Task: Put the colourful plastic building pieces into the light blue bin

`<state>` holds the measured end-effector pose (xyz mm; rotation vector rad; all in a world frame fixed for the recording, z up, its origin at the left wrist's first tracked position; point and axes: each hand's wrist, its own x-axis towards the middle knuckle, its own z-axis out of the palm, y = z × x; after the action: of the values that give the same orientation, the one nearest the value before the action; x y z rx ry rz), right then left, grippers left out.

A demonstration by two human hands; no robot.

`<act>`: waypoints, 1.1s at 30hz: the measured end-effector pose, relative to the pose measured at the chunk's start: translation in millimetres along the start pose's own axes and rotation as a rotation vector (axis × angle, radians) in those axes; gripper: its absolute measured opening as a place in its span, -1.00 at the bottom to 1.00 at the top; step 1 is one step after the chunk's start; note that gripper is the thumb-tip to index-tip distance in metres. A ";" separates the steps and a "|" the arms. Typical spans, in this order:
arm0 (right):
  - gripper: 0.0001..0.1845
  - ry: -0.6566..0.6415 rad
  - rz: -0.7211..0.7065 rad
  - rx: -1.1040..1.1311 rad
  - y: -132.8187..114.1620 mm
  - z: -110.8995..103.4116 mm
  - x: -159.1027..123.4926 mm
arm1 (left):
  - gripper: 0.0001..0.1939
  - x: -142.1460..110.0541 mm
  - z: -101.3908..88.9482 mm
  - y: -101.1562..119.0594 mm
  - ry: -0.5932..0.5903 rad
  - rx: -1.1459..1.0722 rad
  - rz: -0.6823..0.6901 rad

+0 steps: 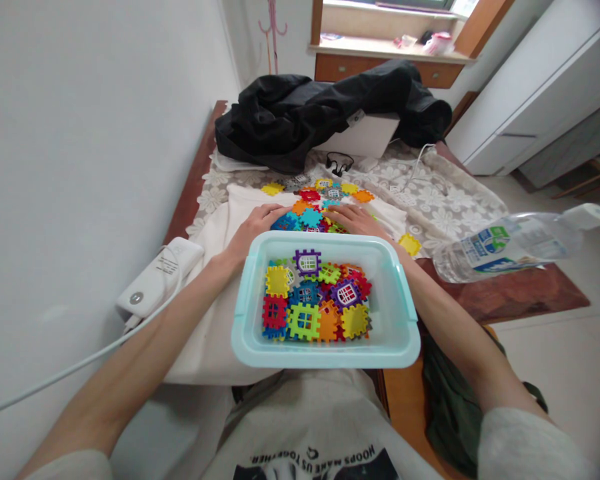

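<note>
A pale blue plastic tub sits at the near table edge, holding several colourful toothed building tiles. Just behind it lies a loose pile of the same tiles on a white cloth. My left hand rests flat at the pile's left side, fingers stretched toward the tiles. On the pile's right side my right hand lies flat too, fingers touching the tiles. Both hands cup the pile from either side. The tub's far wall hides both wrists.
A black jacket is heaped at the table's far end. A plastic water bottle lies on the right. A white power adapter with cable sits at the left edge by the wall. One yellow tile lies apart.
</note>
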<state>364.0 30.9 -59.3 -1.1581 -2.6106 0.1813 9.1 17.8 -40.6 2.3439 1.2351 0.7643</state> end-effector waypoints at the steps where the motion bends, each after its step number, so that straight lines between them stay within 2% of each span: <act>1: -0.32 0.006 -0.001 0.005 0.1 0.2 0.5 | -0.35 0.3 0.1 -0.1 0.013 -0.021 0.007; 8: -0.37 0.063 0.016 0.056 3.4 1.8 1.8 | -0.41 2.9 1.9 -3.2 0.015 0.020 -0.022; 13: -0.23 0.087 0.052 0.027 6.4 5.8 -0.7 | -0.42 4.3 1.4 -1.7 -0.038 0.147 -0.030; 16: -0.28 0.086 0.062 0.027 8.5 7.7 0.2 | -0.42 4.4 0.3 0.7 -0.044 0.175 -0.077; 22: -0.46 0.134 0.053 0.046 7.3 8.6 4.8 | -0.40 2.3 1.0 -1.5 0.044 -0.072 -0.060; 26: -0.51 0.237 0.085 0.053 4.8 9.0 4.0 | -0.41 1.8 1.2 -4.3 0.095 -0.216 -0.016; 29: -0.54 0.296 0.155 0.079 5.8 9.4 1.9 | -0.43 1.8 0.3 -5.8 0.152 -0.284 -0.043; 33: -0.60 0.387 0.289 0.144 8.3 9.1 0.9 | -0.54 0.4 -1.0 -6.2 0.168 -0.307 -0.127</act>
<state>366.5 37.1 -69.7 -1.3593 -2.0591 0.1788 4.7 21.6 -43.2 1.9694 1.2217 1.0435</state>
